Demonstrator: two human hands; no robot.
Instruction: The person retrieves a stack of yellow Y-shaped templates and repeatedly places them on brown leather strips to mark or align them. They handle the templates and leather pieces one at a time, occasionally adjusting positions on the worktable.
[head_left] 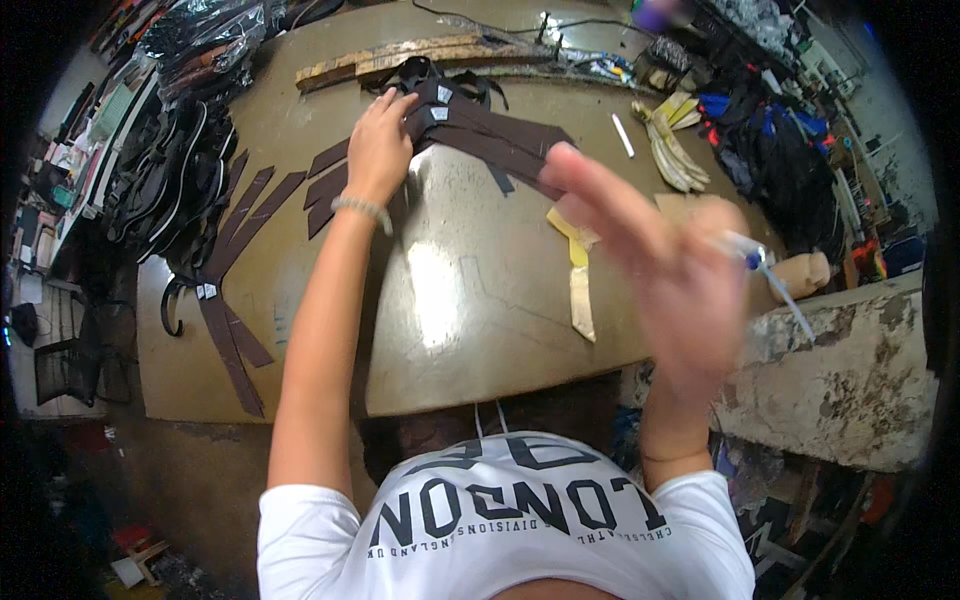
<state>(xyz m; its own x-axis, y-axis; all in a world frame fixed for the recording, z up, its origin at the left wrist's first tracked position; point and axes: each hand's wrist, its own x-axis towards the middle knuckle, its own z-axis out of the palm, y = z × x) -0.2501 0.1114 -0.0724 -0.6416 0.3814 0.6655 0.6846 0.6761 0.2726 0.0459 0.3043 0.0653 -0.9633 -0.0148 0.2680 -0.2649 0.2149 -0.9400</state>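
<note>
My left hand [383, 145] reaches forward with its fingers stretched over dark brown flat strips [470, 125], touching their near-left part. Small white labels [441, 94] sit on these strips, and black straps [415, 72] lie just behind. My right hand [680, 270] is raised above the table's right side, smeared by motion. A clear pen [742, 245] with a blue part sticks out from between its fingers. Below the right hand, yellow and cream strip-shaped pieces [580, 300] lie on the table. Faint outlines are drawn on the surface in front of me.
More brown strips [232, 335] lie on the table [470, 350] at left, beside piled black straps [180, 190]. Wooden bars [430, 55] run along the back. A white stick [622, 135], a yellowish bundle [670, 145] and dark blue-black cloth [775, 150] lie at right, above a worn ledge [840, 370].
</note>
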